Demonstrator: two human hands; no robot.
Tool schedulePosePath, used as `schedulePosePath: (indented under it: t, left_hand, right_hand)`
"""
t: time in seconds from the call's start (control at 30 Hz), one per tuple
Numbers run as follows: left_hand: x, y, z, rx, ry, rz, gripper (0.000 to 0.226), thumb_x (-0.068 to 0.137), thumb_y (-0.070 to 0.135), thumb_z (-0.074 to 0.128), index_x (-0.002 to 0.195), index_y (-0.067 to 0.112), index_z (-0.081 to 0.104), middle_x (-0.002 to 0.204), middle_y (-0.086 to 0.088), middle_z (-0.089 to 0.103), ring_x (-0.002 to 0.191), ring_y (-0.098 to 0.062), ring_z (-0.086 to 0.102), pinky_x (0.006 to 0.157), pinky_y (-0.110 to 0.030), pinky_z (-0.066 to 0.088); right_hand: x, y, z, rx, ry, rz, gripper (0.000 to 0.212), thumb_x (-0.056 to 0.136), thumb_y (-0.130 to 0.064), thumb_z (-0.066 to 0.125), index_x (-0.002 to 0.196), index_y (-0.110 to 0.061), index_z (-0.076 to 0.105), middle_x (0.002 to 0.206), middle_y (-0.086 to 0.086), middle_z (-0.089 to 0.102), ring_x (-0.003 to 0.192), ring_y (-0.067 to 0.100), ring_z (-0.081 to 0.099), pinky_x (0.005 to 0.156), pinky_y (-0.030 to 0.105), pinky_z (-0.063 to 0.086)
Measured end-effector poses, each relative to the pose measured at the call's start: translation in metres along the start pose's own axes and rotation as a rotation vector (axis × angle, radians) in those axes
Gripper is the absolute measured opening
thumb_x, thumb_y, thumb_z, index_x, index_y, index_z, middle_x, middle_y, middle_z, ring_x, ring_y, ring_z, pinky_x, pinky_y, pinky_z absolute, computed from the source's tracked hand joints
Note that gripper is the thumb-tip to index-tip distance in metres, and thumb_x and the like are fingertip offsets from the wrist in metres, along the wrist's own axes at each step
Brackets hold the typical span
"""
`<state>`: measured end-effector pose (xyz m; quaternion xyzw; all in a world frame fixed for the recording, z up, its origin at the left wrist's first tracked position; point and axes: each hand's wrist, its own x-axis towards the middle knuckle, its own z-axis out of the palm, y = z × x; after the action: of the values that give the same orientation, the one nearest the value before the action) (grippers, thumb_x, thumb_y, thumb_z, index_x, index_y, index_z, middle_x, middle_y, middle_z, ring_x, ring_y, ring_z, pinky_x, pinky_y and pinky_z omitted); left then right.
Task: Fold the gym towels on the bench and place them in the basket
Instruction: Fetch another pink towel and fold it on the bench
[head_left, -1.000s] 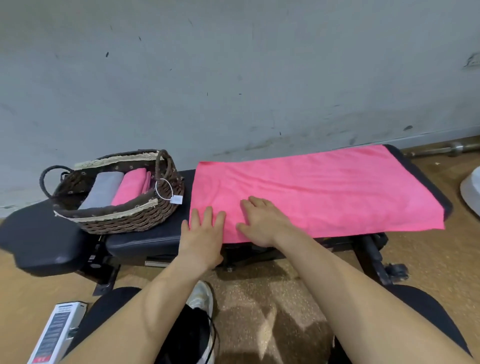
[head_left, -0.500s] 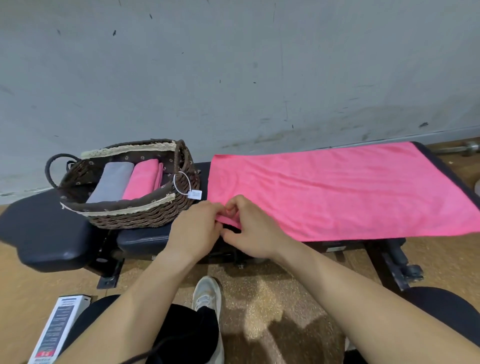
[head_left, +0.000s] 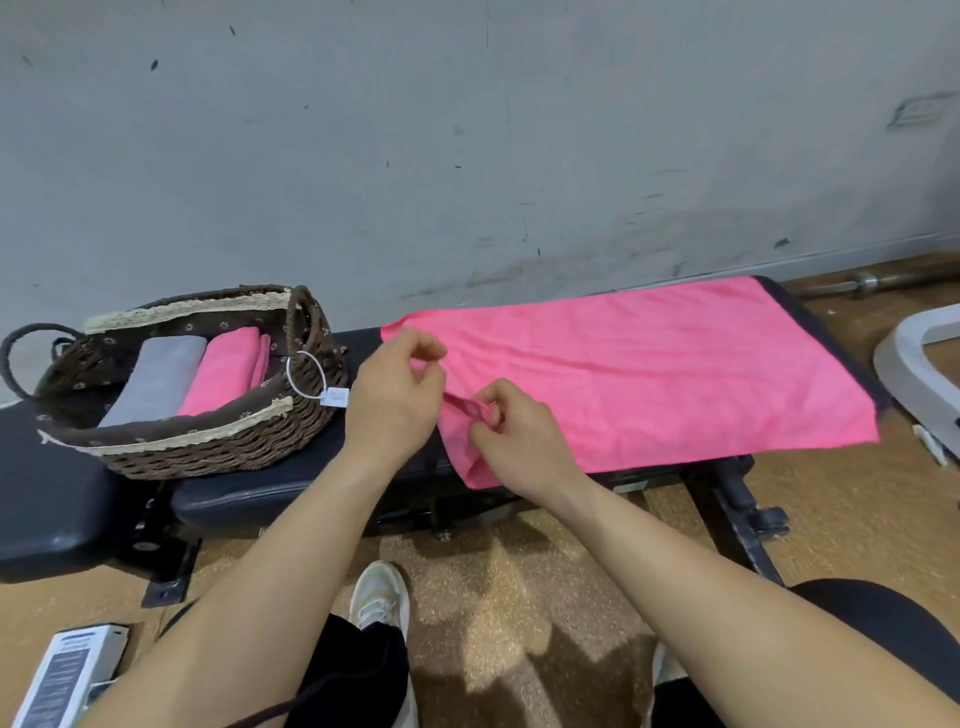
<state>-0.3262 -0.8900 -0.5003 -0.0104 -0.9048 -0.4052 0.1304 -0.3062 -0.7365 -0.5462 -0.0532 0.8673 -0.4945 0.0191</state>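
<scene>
A long pink towel (head_left: 649, 374) lies spread along the black bench (head_left: 260, 488). My left hand (head_left: 395, 395) pinches its left edge and lifts it off the pad. My right hand (head_left: 514, 436) pinches the same edge lower down, near the front corner, with a small fold of cloth between the fingers. At the bench's left end stands a brown wicker basket (head_left: 218, 447). Inside it lie a folded grey towel (head_left: 156, 379) and a folded pink towel (head_left: 228, 369), side by side.
A grey wall rises right behind the bench. A white tag (head_left: 334, 397) hangs from the basket's handle. A barbell (head_left: 872, 283) lies on the floor at the back right, a white object (head_left: 914, 358) at the right edge, a white box (head_left: 67, 675) bottom left. My shoe (head_left: 379, 592) is under the bench front.
Both hands went from pressing flat on the towel's left end to pinching its edge, and have lifted that edge up off the bench. The view shifted right.
</scene>
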Motion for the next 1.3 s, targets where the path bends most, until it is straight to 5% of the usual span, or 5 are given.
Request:
schedulePosePath:
  t: [0.2,0.4,0.87,1.1,1.3]
  left_hand:
    - [0.093,-0.025,0.036,0.398,-0.135,-0.202,0.041,0.091,0.021,0.048,0.132,0.025,0.054,0.138,-0.015,0.046,0.125,-0.04,0.049,0.108,-0.046,0.04]
    - [0.125,-0.06,0.039,0.594,-0.163,-0.297,0.028,0.091,0.019,0.052,0.118,0.021,0.061,0.122,-0.019,0.063,0.113,-0.04,0.059,0.093,-0.047,0.051]
    - [0.112,0.073,0.103,-0.175,-0.061,-0.207,0.026,0.085,0.006,0.037,0.1,0.017,0.055,0.061,-0.014,0.064,0.048,-0.026,0.063,0.053,-0.034,0.055]
    - [0.117,0.155,0.158,-0.358,-0.206,-0.16,0.016,0.089,0.009,0.054,0.076,0.013,0.062,0.074,-0.008,0.06,0.059,-0.023,0.062,0.056,-0.031,0.058]
    - [0.13,0.209,0.201,-0.38,-0.39,-0.035,0.034,0.08,-0.003,0.047,0.107,0.012,0.062,0.084,-0.005,0.062,0.075,-0.02,0.065,0.071,-0.033,0.057]
  right_hand:
    - [0.004,0.014,-0.019,-0.088,0.028,-0.054,0.016,0.093,-0.041,0.06,0.083,-0.029,0.058,0.056,-0.01,0.054,0.058,0.009,0.052,0.059,0.038,0.046]
    - [0.006,0.019,-0.048,-0.171,0.013,-0.062,0.019,0.094,-0.043,0.059,0.089,-0.025,0.062,0.061,-0.008,0.053,0.068,0.02,0.058,0.058,0.036,0.044]
    - [-0.011,0.069,-0.184,-0.17,0.306,0.067,0.011,0.098,-0.036,0.053,0.093,-0.028,0.059,0.08,-0.002,0.069,0.081,0.024,0.065,0.075,0.039,0.052]
    - [-0.049,0.127,-0.26,-0.186,0.472,0.249,0.014,0.101,-0.028,0.049,0.096,-0.02,0.058,0.089,-0.003,0.064,0.086,0.02,0.058,0.068,0.034,0.036]
    - [-0.067,0.159,-0.292,-0.188,0.485,0.397,0.01,0.101,-0.026,0.053,0.099,-0.022,0.062,0.09,-0.006,0.067,0.083,0.013,0.064,0.069,0.032,0.046]
